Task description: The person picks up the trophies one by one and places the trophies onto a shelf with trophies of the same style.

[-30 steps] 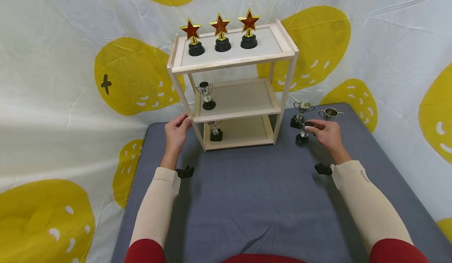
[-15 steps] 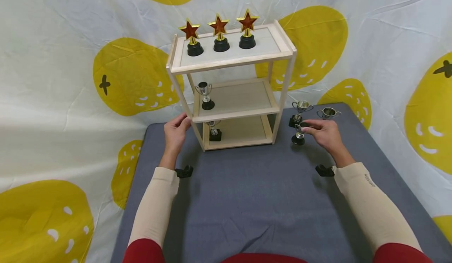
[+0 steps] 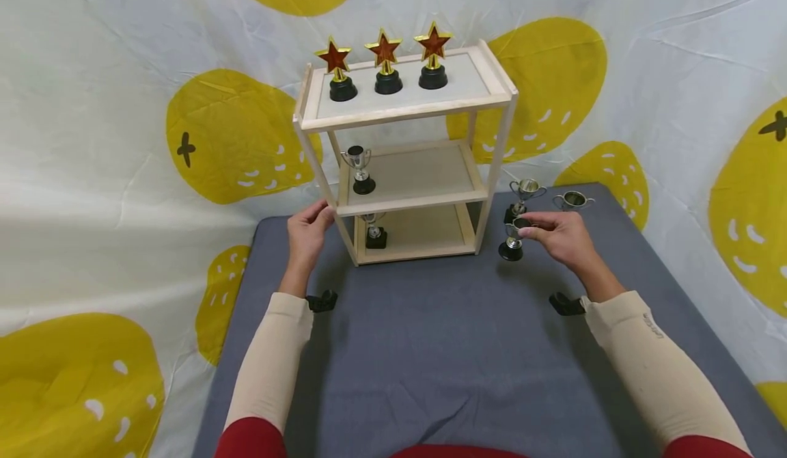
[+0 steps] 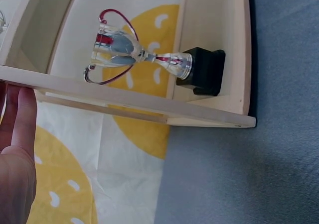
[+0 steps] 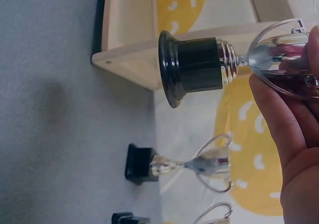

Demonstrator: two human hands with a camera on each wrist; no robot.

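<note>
My right hand (image 3: 562, 239) pinches a small silver trophy cup (image 3: 513, 236) by its bowl. In the right wrist view this trophy's round black base (image 5: 199, 64) hangs off the table, beside the shelf's post. At the lower left corner of the middle tier, my left hand (image 3: 306, 236) holds the front post of the wooden shelf (image 3: 412, 205); its fingertips are partly hidden behind the post. One silver trophy cup (image 3: 363, 169) stands on the middle tier at the left. Another with a square black base (image 4: 202, 69) stands below it on the bottom tier.
Three gold star trophies (image 3: 387, 61) stand in a row on the top tier. Right of the shelf, two more silver cups (image 3: 525, 191) stand on the grey tablecloth (image 3: 418, 348), close behind my right hand. A patterned cloth (image 3: 86, 137) hangs behind the table.
My right hand has lifted the trophy cup off the table and carried it left, toward the shelf. My left hand has stayed at the post.
</note>
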